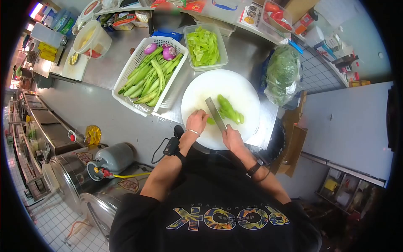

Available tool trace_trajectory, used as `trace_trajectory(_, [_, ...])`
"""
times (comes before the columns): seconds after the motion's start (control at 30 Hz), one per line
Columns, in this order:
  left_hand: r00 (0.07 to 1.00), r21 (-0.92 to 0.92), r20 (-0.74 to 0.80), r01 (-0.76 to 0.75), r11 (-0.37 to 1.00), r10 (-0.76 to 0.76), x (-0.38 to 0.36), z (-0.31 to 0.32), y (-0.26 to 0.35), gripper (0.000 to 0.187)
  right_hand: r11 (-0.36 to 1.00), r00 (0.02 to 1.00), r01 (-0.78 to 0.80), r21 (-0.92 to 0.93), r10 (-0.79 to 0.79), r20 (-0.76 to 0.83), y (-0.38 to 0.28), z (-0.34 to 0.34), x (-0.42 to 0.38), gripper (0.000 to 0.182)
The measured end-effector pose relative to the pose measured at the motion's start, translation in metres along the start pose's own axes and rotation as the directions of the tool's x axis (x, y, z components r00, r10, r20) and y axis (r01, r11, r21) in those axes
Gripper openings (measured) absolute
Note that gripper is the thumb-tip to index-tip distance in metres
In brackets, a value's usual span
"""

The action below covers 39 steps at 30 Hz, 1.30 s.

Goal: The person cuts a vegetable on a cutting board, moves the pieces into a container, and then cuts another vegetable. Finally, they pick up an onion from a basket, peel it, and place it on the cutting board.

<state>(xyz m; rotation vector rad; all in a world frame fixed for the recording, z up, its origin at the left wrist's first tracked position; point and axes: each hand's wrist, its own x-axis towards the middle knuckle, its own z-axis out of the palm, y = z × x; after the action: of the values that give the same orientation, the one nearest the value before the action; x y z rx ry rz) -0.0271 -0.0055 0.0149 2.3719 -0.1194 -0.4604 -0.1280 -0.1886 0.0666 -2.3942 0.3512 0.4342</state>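
Observation:
On the round white cutting board, my right hand is closed around the handle of a cleaver. Its blade points up and to the left. Just left of the blade, my left hand has its fingers curled on a piece of green vegetable. Cut green slices lie in a heap to the right of the blade. Behind the board stands a clear tub of cut green pieces. A white basket at its left holds long green vegetables and purple onions.
A plastic-wrapped green bundle sits right of the board. A white bucket stands at the back left. Tomatoes are in a container at the back right. A gas cylinder stands on the left below counter height.

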Motion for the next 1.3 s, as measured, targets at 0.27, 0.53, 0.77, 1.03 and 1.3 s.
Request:
trace_trajectory(0.27, [0.661,0.123,-0.077,-0.737,0.665,0.747,-0.001,-0.002,-0.030,0.012,0.997,0.999,0.032,-0.066,-0.030,0.021,-0.009,-0.010,-0.005,0.017])
trace_trajectory(0.53, [0.620,0.170,-0.079,-0.763,0.623,0.781,0.002,-0.006,-0.033,0.013,0.970,0.983,0.173,-0.170,-0.161,0.084,-0.024,-0.026,-0.008,0.015])
trace_trajectory(0.77, [0.662,0.184,-0.161,-0.708,0.682,0.732,-0.005,0.000,-0.030,0.011,0.974,0.982,0.165,-0.156,-0.147,0.121,-0.021,-0.015,0.003,0.020])
trace_trajectory(1.03, [0.679,0.187,-0.173,-0.689,0.700,0.714,-0.005,0.000,-0.031,0.011,0.975,0.983,0.174,-0.139,-0.164,0.078,-0.016,-0.013,0.010,0.022])
trace_trajectory(1.3, [0.700,0.141,-0.179,-0.677,0.722,0.691,-0.011,0.002,-0.033,0.009,0.984,0.991,0.125,-0.125,-0.117,0.070,-0.014,0.005,0.013,0.023])
